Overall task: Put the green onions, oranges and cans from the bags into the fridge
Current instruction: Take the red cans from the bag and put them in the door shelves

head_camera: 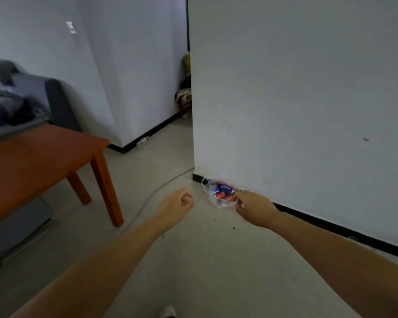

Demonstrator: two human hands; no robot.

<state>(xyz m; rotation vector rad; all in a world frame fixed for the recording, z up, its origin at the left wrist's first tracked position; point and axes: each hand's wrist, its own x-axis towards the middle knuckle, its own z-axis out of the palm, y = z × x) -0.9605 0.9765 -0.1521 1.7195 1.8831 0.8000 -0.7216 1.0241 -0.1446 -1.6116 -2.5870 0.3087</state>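
A: ok what's closest to the camera?

B: Both bare forearms stretched out over the pale tiled floor. The left hand hangs in the air with its fingers loosely curled, holding nothing. The right hand is out further to the right, fingers bent at the edge of the bag, but I honestly can't tell if they're actually pinching the plastic or just next to it.

A: and the bag itself?

B: Clear thin plastic bag, crumpled, lying on the floor right at the foot of the white wall, up against the black skirting near the wall's corner. Inside you can see the cans: at least one blue one lying on its side on top, a few red ones under and around it. A white handle loop sticks up on its left side. Labels too blurry to read.

A: anything else around?

B: A grey cable runs across the floor left of the hands. Further left is a reddish-brown wooden surface on square legs, and beyond that a grey sofa with dark stuff piled on it, pretty blurry.
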